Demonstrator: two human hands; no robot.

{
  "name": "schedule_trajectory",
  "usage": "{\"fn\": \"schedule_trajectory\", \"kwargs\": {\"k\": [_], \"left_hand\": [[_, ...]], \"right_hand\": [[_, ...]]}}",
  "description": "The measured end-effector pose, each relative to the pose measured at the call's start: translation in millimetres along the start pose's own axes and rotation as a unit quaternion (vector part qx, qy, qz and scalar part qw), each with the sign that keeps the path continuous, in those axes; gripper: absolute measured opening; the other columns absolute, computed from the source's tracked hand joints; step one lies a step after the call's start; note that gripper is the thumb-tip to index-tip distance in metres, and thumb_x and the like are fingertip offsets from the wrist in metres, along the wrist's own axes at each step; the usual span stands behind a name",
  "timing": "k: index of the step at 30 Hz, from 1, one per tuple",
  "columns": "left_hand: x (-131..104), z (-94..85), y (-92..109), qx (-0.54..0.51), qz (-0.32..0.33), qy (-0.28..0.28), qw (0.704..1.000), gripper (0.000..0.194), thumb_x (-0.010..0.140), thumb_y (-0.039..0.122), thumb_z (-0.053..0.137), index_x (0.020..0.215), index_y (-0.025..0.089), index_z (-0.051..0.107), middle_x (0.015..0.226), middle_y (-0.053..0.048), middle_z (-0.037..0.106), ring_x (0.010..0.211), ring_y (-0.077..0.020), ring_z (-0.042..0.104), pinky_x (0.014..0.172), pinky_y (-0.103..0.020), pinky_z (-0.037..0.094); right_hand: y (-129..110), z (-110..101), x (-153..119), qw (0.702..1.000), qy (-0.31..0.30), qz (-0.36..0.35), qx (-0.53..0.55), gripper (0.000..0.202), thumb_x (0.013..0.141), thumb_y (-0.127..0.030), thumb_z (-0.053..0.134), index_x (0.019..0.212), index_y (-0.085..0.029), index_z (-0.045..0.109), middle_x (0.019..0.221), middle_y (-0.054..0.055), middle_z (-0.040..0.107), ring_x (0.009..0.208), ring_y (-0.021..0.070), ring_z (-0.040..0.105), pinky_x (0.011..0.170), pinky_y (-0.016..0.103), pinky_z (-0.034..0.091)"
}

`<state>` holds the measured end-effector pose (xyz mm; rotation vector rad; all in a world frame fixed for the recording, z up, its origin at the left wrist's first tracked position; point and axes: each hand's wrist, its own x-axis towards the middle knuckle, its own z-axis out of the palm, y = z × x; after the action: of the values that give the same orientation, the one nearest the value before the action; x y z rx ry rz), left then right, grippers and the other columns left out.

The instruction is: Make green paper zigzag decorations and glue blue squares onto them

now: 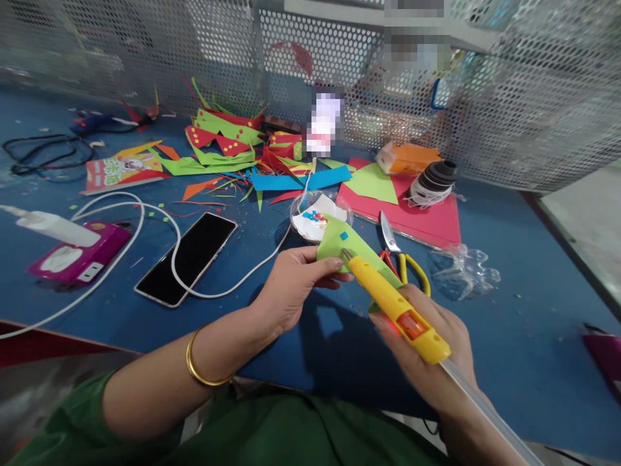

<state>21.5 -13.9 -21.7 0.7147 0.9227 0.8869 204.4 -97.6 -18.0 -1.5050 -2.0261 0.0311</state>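
My left hand (303, 278) pinches the near left edge of a piece of green paper (365, 249) between thumb and fingers. A small blue square (344, 236) lies on that paper. In my right hand (436, 330) is a yellow hot glue gun (383, 291), a long clear glue stick (485, 404) reaching out of its back end. The gun's metal tip is at the paper, close to my left thumb; whether it touches cannot be told. Just behind the paper, a clear bowl (294, 223) holds white paper and small coloured bits.
Scissors (414, 270) and crumpled clear plastic (466, 272) lie to the right, before red paper sheets (436, 223) and a black spool (436, 178). A phone (187, 259), white cable (233, 292) and purple box (80, 255) are left. Cut paper (213, 162) piles up near the perforated screen (315, 48).
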Motion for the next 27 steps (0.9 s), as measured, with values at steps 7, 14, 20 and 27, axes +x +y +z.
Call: {"fn": "schedule_trajectory", "kwargs": {"k": [7,14,20,27], "left_hand": [[0.8,-0.7,-1.1,-0.005,0.005,-0.007,1.000,0.010,0.071,0.019,0.080,0.080,0.015,0.080,0.079,-0.005,0.078,0.066,-0.0125,0.070,0.062,-0.021,0.052],[0.3,-1.4,-1.1,-0.008,0.008,-0.011,1.000,0.009,0.072,0.019,0.080,0.080,0.016,0.081,0.078,-0.004,0.078,0.067,-0.0121,0.070,0.062,-0.021,0.052],[1.0,-1.0,-1.3,-0.009,0.011,-0.011,1.000,0.009,0.071,0.020,0.080,0.080,0.017,0.081,0.078,-0.004,0.078,0.066,-0.0119,0.070,0.062,-0.021,0.052],[0.9,-0.9,-1.5,-0.011,0.012,-0.013,1.000,0.010,0.070,0.021,0.081,0.080,0.017,0.081,0.078,-0.004,0.078,0.067,-0.0121,0.070,0.062,-0.021,0.052]], "right_hand": [[-0.2,1.2,0.3,1.000,0.001,0.001,-0.006,0.022,0.096,-0.041,0.055,0.084,-0.023,0.050,0.066,-0.004,0.060,0.048,0.0102,0.054,0.046,0.023,0.039],[-1.0,-0.6,-0.3,1.000,-0.001,0.004,-0.009,0.025,0.097,-0.044,0.054,0.085,-0.023,0.051,0.067,-0.003,0.061,0.049,0.0102,0.055,0.047,0.022,0.041],[0.1,0.2,0.5,1.000,0.000,-0.009,-0.020,0.028,0.098,-0.046,0.053,0.084,-0.022,0.051,0.064,-0.003,0.059,0.049,0.0100,0.055,0.047,0.022,0.041],[-0.8,1.2,0.8,1.000,0.002,-0.008,-0.027,0.029,0.098,-0.047,0.052,0.084,-0.022,0.051,0.065,-0.003,0.060,0.047,0.0100,0.053,0.045,0.022,0.040]]}}
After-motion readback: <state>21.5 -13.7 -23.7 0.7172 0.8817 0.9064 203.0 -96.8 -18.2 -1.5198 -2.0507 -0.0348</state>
